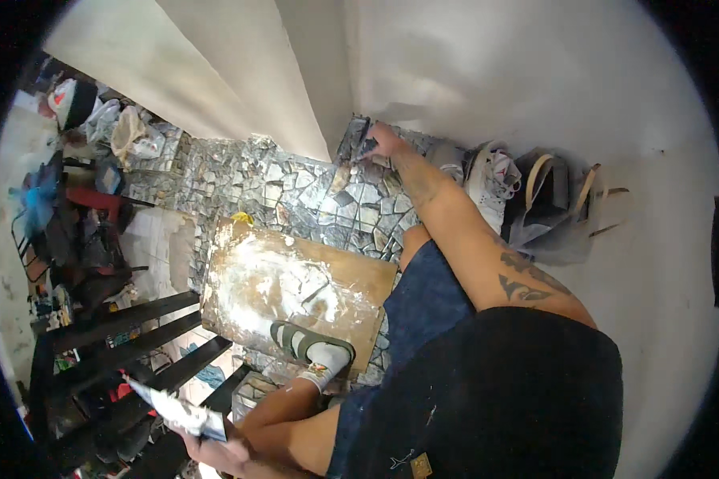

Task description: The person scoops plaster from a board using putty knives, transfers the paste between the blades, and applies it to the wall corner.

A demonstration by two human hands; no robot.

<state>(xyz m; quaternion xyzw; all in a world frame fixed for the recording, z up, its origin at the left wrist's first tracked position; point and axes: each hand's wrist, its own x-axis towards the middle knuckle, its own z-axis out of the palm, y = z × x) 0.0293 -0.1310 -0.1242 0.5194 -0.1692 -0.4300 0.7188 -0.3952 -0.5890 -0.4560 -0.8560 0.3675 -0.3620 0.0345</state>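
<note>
At the lower left my left hand (220, 453) is closed around the end of a putty knife (180, 413), whose broad blade carries a thick smear of white filler. My right arm stretches far forward to the foot of the wall corner. There my right hand (385, 141) is bent down with curled fingers at a dark, narrow thing (367, 145) close to the floor; its kind is too small to tell. Beneath that hand the floor has a broken-stone pattern (295, 182).
A board (359, 279) smeared white lies on the floor under my sandalled foot (325, 351). Black railing bars (120, 323) stand at left. Bags (547, 191) lean against the right wall. White wall panels (240, 64) rise ahead. Clutter and a red chair (96, 199) are at far left.
</note>
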